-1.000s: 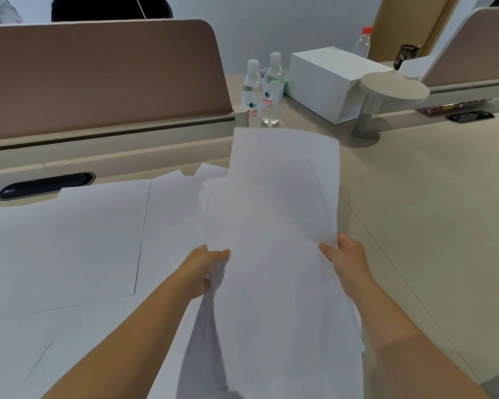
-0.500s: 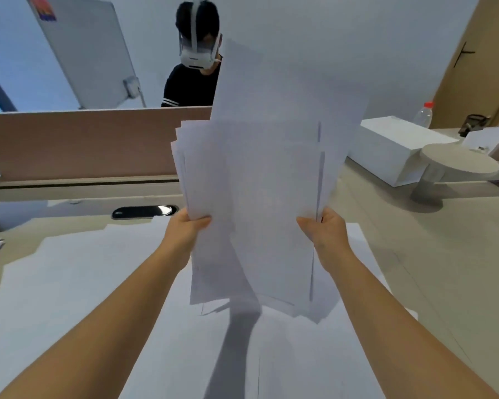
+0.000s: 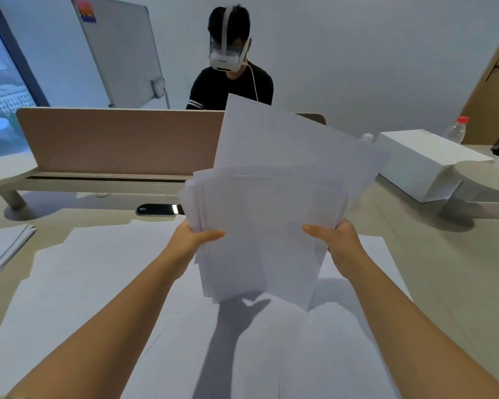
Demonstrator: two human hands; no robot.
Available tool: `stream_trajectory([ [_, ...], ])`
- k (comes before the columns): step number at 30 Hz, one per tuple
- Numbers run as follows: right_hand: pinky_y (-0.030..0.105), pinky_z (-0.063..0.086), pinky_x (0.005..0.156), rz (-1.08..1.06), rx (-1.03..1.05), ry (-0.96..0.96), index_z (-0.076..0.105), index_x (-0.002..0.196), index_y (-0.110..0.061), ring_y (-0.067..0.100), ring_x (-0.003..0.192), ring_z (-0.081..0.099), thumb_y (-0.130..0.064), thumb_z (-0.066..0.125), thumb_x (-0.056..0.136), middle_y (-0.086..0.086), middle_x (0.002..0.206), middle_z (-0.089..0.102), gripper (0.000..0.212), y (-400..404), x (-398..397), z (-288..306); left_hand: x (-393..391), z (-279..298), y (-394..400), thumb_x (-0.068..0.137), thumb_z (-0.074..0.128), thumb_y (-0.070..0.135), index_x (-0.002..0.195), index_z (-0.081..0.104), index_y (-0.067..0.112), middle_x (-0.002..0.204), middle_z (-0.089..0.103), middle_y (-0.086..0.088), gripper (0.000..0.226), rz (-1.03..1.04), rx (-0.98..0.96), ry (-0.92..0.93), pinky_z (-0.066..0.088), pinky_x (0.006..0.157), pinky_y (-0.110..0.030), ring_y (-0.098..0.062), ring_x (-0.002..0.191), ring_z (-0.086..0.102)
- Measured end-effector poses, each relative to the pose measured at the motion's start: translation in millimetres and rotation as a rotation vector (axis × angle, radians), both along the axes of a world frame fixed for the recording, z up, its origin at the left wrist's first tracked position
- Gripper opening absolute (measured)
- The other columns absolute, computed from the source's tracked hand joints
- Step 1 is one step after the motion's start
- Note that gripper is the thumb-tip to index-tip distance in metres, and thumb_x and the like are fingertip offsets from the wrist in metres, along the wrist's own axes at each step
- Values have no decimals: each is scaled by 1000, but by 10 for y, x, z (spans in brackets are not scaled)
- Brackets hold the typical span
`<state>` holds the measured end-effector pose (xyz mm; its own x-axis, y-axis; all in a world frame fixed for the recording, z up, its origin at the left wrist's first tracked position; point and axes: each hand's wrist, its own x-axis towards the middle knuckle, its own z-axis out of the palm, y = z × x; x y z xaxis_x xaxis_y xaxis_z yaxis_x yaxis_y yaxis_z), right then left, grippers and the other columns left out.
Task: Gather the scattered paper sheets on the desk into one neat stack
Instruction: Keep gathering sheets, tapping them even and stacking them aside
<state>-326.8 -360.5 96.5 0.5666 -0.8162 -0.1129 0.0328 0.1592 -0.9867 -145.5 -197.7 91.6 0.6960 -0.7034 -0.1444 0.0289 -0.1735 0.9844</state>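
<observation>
Nearest the camera, loose paper sheets lay flat on the table, overlapping one another and covering most of its near surface. Above them, both bare forearms reached forward to a bundle of sheets held upright, clear of the table, with its shadow falling on the flat sheets below it. The left hand took the bundle's left edge, thumb across the front face and the other fingers hidden behind the paper, so its grip was closed on the bundle. The right hand held the bundle's right edge the same way, thumb pressed on the front, grip closed on the paper. The bundle was uneven: its top edges stood at different heights, one sheet rose tilted well above the rest, and its lower corners were staggered.

To the left of the bundle, at the table's edge, lay a separate flat pile of paper. Just behind the bundle's left side sat a dark oval cable slot, and beyond that a brown divider panel. To the right of the bundle stood a white box, with a red-capped bottle behind it. Past the divider sat a person in a black shirt wearing a white headset.
</observation>
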Motion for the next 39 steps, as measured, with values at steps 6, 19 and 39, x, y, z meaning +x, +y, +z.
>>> stream_trajectory([
  [6, 31, 50, 82, 9, -26, -8, 63, 88, -11, 20, 81, 61, 11, 68, 71, 4, 86, 64, 28, 2, 111, 50, 11, -84, -112, 80, 66, 6, 117, 52, 16, 114, 60, -13, 40, 10, -41, 42, 46, 97, -54, -33, 111, 56],
  [19, 34, 51, 82, 54, -41, -64, 63, 85, -15, 23, 81, 62, 9, 67, 73, 3, 86, 66, 28, -4, 79, 127, 58, 1, -140, 80, 66, 4, 110, 52, 21, 101, 62, -1, 37, 14, -132, 24, 49, 87, -42, -22, 95, 59],
  [39, 31, 52, 78, 112, 51, 46, 63, 82, -14, 21, 80, 62, 8, 65, 75, 3, 86, 66, 23, 101, -66, -136, 145, -248, 28, 82, 65, 9, 111, 54, 14, 101, 63, -2, 31, -73, -114, 138, 51, 75, -30, -24, 96, 59],
])
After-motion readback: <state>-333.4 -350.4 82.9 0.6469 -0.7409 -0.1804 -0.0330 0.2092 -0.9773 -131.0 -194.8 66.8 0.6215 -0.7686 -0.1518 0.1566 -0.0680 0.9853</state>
